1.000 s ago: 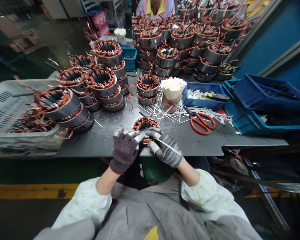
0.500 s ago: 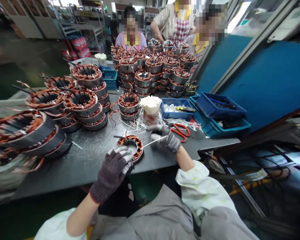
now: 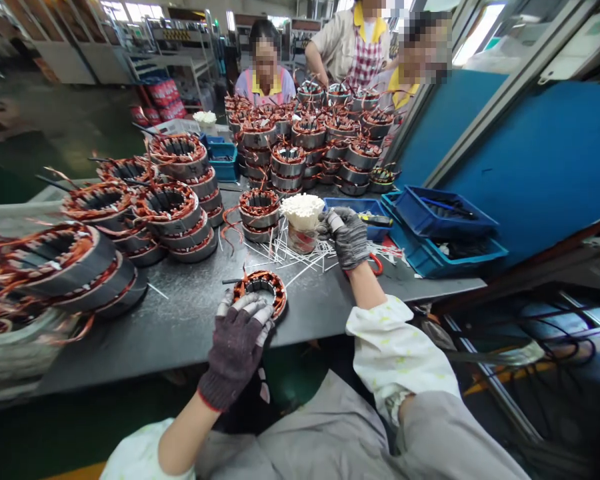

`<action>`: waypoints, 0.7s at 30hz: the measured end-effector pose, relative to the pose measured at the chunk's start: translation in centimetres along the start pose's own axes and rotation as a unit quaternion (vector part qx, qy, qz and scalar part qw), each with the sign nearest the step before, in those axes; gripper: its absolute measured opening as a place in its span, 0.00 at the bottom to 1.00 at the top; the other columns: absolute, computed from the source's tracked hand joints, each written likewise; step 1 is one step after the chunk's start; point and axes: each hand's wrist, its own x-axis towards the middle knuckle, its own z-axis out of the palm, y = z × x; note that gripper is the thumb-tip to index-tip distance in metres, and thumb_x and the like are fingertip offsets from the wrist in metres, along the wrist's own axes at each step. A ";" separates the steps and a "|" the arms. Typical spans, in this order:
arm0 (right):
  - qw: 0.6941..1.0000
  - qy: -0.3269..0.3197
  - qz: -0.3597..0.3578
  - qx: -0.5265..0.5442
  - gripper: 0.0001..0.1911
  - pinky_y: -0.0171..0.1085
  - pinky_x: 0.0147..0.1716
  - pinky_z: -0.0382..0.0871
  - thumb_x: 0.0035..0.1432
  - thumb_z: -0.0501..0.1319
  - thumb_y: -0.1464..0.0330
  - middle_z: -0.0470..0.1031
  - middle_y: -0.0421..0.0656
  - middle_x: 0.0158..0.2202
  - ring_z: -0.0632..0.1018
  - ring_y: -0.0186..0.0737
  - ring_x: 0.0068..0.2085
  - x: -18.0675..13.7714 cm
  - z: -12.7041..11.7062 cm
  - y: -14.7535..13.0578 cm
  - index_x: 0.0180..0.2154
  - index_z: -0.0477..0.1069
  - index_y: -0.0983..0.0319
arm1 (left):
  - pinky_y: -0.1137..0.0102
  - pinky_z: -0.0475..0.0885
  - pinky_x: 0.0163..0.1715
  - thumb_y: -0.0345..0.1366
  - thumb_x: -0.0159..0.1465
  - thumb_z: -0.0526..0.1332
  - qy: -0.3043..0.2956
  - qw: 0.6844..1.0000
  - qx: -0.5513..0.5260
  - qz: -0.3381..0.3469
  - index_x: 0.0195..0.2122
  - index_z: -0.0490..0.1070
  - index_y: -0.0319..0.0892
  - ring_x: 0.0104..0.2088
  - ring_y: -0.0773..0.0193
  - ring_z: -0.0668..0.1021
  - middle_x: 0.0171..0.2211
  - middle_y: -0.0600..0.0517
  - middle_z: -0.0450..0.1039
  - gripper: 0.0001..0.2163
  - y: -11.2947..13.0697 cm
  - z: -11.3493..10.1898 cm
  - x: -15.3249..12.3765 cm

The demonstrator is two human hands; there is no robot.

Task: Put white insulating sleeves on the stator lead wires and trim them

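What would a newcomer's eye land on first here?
Probably the stacked copper-wound rings, crowding the left and far sides of the bench. Next, white sticks bunched in a container mid-bench. Nearest, the gloved left hand touches a single ring near the front edge.

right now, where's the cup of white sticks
In the head view, the cup stands left of the right hand and right of a short copper-wound ring stack.

Soft glare on grey tabletop (image 3: pixel 180 333)

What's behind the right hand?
A blue bin, a yellow handle over it and, lower, part of a red loop. The right hand hides part of the bin and whatever the red loop joins.
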 end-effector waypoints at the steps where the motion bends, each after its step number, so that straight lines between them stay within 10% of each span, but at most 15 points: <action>1: 1.000 -0.002 -0.008 0.019 0.16 0.36 0.24 0.76 0.54 0.67 0.54 0.77 0.37 0.29 0.77 0.33 0.24 -0.3 -0.2 -0.2 0.34 0.70 0.59 | 0.47 0.61 0.63 0.30 0.69 0.57 0.002 1.000 0.004 -0.004 0.51 0.71 0.43 0.53 0.52 0.78 0.47 0.47 0.80 0.10 0.0 0.2 0.1; 8: 0.983 0.007 -0.163 -0.086 0.10 0.41 0.35 0.80 0.56 0.68 0.61 0.81 0.40 0.35 0.81 0.37 0.32 -4.6 -2.4 -1.4 0.39 0.77 0.58 | 0.50 0.63 0.63 0.32 0.68 0.61 0.051 0.998 0.006 -0.046 0.50 0.69 0.42 0.53 0.53 0.79 0.45 0.46 0.80 0.10 0.3 1.7 0.5; 13: 0.918 -0.012 -0.289 -0.271 0.05 0.41 0.39 0.79 0.58 0.67 0.65 0.83 0.43 0.36 0.83 0.43 0.38 -10.2 -4.6 -3.3 0.38 0.79 0.56 | 0.48 0.62 0.64 0.31 0.68 0.59 -0.009 0.998 -0.012 -0.060 0.52 0.70 0.43 0.58 0.53 0.76 0.51 0.44 0.78 0.12 0.4 1.4 0.3; 21: 0.907 -0.302 -0.243 -0.166 0.15 0.40 0.47 0.79 0.70 0.51 0.66 0.79 0.49 0.52 0.82 0.42 0.51 -19.7 -5.6 -3.1 0.50 0.74 0.58 | 0.44 0.63 0.63 0.32 0.70 0.53 -0.135 0.990 -0.012 -0.031 0.54 0.72 0.42 0.60 0.49 0.72 0.52 0.44 0.77 0.14 -0.2 -0.1 0.8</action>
